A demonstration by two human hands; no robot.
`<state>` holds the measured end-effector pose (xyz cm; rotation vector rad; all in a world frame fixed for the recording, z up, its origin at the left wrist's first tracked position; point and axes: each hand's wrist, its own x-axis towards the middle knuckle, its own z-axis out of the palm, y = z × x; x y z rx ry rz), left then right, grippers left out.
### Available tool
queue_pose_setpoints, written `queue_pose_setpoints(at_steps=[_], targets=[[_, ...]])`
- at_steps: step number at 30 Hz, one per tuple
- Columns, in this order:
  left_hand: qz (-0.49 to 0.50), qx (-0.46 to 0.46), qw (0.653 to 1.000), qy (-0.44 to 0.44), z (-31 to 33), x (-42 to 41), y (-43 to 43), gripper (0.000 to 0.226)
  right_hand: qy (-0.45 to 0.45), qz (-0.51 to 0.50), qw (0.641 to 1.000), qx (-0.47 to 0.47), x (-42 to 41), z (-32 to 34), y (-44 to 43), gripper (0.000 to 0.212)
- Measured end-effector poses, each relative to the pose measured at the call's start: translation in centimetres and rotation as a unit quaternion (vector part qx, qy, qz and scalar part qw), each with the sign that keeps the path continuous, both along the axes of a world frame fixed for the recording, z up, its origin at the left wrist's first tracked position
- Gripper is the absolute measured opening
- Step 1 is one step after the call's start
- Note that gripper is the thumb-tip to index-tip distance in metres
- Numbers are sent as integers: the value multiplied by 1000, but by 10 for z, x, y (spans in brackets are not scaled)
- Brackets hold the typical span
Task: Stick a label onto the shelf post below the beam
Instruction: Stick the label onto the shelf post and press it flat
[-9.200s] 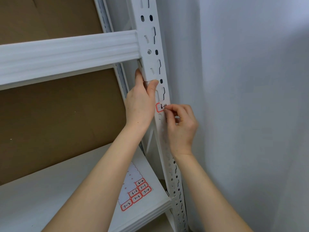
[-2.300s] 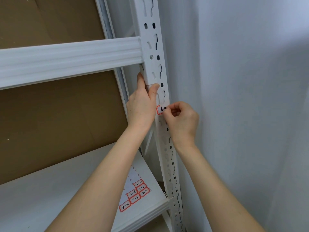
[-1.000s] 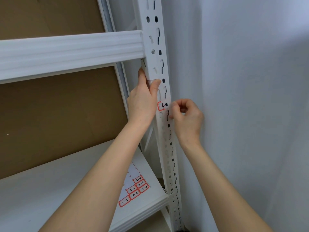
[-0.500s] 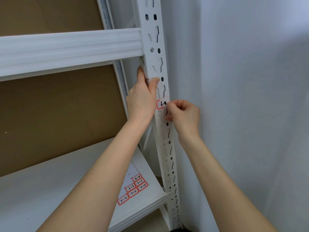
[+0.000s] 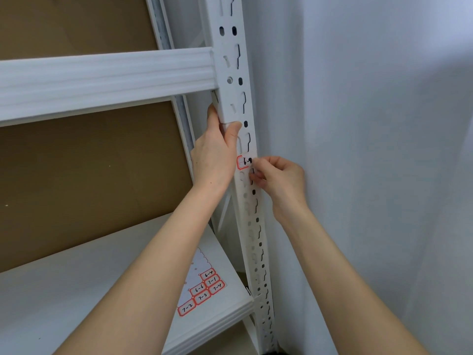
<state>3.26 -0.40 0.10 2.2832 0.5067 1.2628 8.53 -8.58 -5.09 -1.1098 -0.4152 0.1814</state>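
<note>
The label (image 5: 244, 162) lies crosswise on the shelf post (image 5: 228, 51) below the beam (image 5: 102, 78), its right end pinched by the right hand (image 5: 280, 179), the left hand (image 5: 213, 156) gripping the post above.

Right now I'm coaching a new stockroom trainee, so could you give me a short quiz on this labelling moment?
1. True or false: the label is against the post below the beam.
2. The left hand grips the post; what does the right hand pinch? A the label, B a pen.
3. Fill in: the label sheet lies on the white ____.
Key: 1 true; 2 A; 3 shelf.
</note>
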Motion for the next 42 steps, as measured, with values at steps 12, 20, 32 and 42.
queue_pose_setpoints(at_steps=[12, 20, 32, 42], targets=[[2, -2, 1000, -7, 0, 0, 0, 48, -11, -14, 999, -36, 2, -8, 1, 14], [-5, 4, 1000, 2, 0, -1, 1, 50, 79, 56, 994, 44, 0, 0, -5, 17], [-1, 9, 1000, -6, 0, 1, 2, 51, 82, 56, 995, 5, -2, 11, -6, 20], [-15, -3, 1000, 0, 1, -4, -2, 46, 99, 94, 990, 29, 5, 3, -6, 13]])
